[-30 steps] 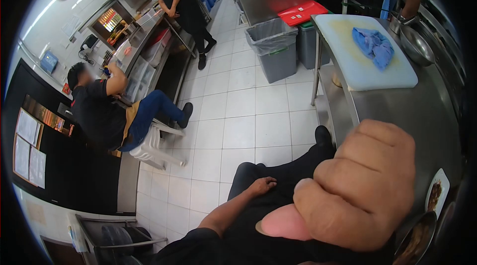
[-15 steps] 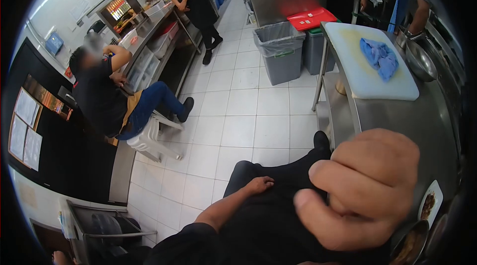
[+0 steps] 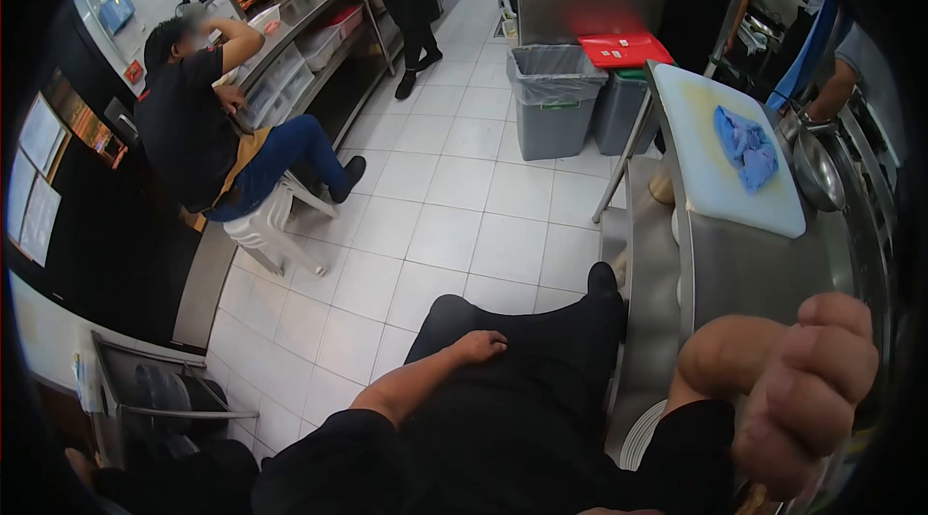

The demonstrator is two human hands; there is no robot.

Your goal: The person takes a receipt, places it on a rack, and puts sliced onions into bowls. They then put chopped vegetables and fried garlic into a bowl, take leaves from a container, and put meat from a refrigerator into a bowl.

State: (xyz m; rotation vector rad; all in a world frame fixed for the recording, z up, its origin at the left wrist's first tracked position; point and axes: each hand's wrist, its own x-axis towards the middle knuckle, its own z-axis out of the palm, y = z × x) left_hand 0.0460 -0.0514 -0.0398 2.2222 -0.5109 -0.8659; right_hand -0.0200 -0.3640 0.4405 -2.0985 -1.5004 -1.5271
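My left hand point(image 3: 478, 346) rests on the lap of my black clothing, its fingers loosely extended and nothing in them. My right hand point(image 3: 810, 397) is raised close to the camera at the lower right, over the steel counter point(image 3: 744, 269). Its fingers are curled into a fist, and no object shows in it. Beyond that hand, a white cutting board point(image 3: 701, 138) lies on the counter with a crumpled blue cloth point(image 3: 746, 150) on top. A metal pan point(image 3: 818, 172) sits beside the board's right edge.
A seated person point(image 3: 188, 119) on a white plastic stool point(image 3: 275, 225) is at the left. Another person stands by the far counter, and others are behind the board. Grey bins point(image 3: 556, 119), one under a red lid point(image 3: 626, 49), stand ahead. Stacked plates point(image 3: 640, 438) are low beside me.
My right hand has moved right and down, away from the middle, and its forearm now shows. The view has shifted. My left hand stays on my lap.
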